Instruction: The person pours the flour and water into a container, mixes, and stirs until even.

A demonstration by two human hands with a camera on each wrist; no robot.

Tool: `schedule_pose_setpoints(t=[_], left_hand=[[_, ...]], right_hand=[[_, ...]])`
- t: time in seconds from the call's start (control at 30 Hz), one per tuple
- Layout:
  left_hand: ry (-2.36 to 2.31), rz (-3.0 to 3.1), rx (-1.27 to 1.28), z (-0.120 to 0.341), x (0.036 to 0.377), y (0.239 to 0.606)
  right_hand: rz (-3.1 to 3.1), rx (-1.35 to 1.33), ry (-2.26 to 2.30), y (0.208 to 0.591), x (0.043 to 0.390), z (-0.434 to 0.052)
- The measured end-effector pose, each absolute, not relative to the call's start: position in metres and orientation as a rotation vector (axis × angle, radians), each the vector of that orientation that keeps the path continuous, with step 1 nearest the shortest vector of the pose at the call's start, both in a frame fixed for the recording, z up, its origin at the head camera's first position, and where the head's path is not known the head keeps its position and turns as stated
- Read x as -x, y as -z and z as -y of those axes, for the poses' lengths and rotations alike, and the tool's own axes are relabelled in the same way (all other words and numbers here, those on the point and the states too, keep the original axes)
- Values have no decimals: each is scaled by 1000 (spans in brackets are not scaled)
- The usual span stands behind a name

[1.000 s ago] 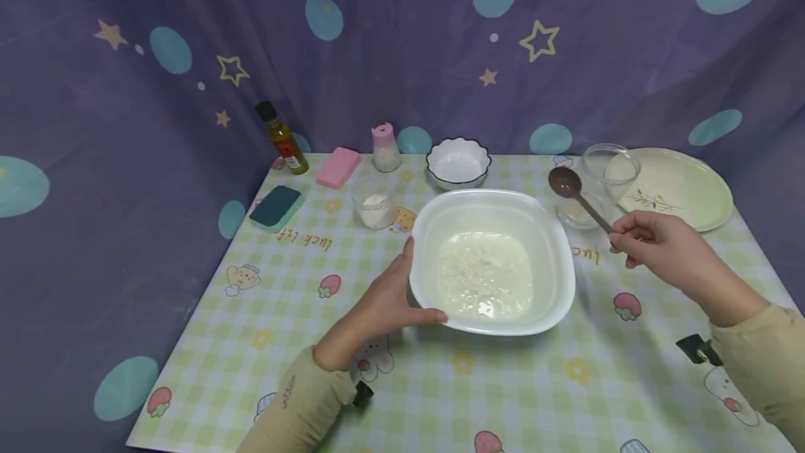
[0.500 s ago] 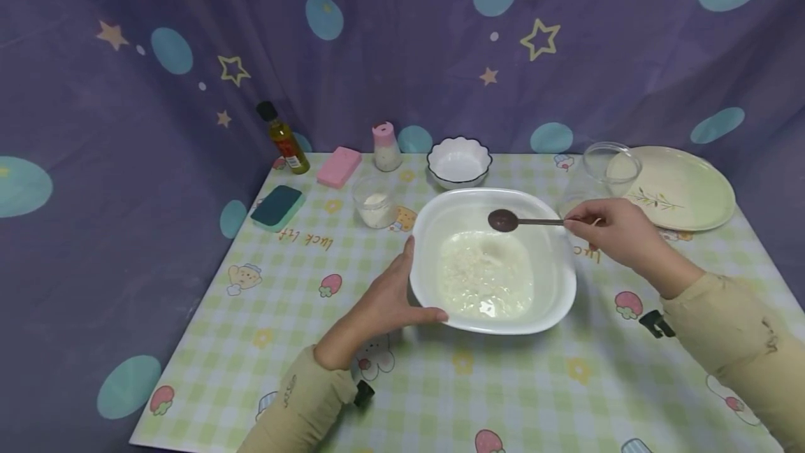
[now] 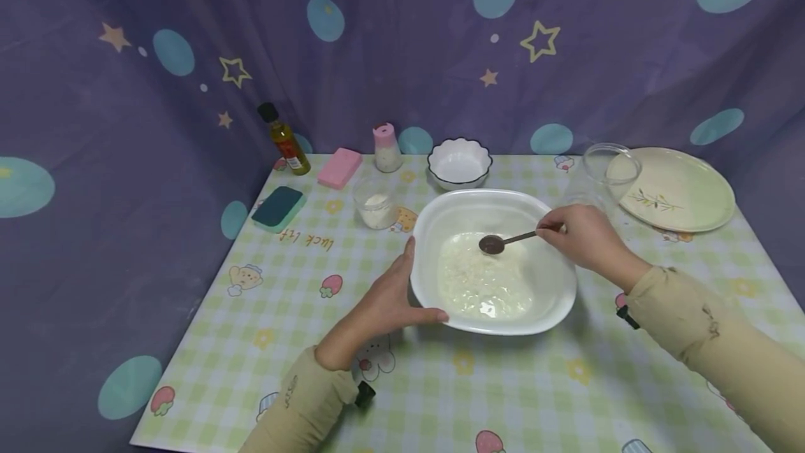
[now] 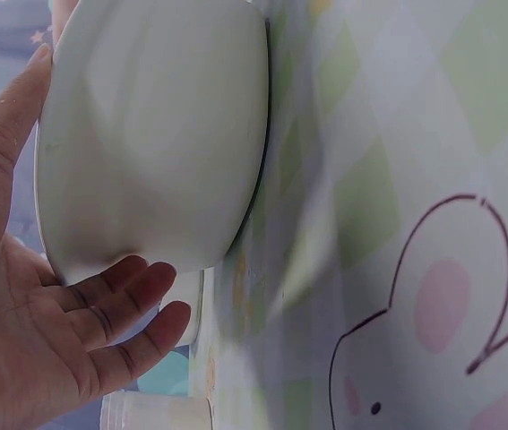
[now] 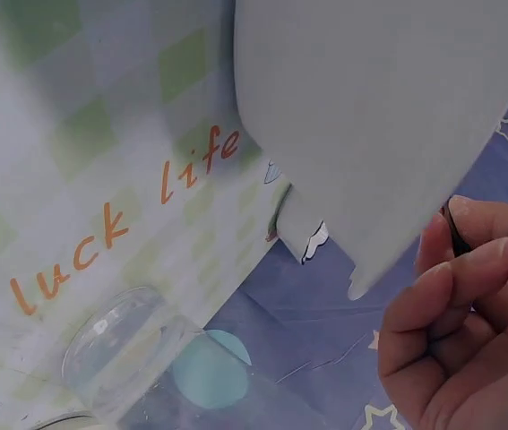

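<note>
A white basin holds a pale, wet, lumpy mixture. My left hand steadies its left side, thumb along the front rim and fingers against the outer wall; the left wrist view shows the bent fingertips at that wall. Between thumb and fingers, my right hand pinches the handle of a brown spoon. The spoon's bowl is over the mixture, inside the basin. In the right wrist view the basin's wall hides most of the spoon, and only a dark bit of handle shows between the fingers.
Behind the basin stand a scalloped white bowl, a clear cup of white powder and a pink-topped shaker. A pink sponge, a green sponge and an oil bottle are left; a plate and clear containers right.
My right hand has moved left from beside the clear containers, bringing the spoon over the basin and then lower toward the mixture. The left hand and basin have stayed put.
</note>
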State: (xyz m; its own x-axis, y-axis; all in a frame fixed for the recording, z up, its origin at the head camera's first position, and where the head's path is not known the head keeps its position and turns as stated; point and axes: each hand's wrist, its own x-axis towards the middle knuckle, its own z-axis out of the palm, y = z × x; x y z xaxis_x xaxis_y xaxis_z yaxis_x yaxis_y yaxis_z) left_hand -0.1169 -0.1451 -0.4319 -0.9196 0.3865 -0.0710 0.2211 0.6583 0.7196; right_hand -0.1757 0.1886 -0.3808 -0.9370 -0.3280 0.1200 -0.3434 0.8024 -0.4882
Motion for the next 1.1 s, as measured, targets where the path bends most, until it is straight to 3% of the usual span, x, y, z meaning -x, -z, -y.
schedule_pose_setpoints(t=[0.47,0.77,1.1], left_hand=[[-1121,-2654,-484,144,116,429],[-1127,-2654,-490,144,116,429],[-1150,-2651,-495,145,117,434]], right_hand=[[3196,-601,-831,376,171,-192],[3112,-772,-896,383,162,-177],[2933,-770,-851,398,163,-154]])
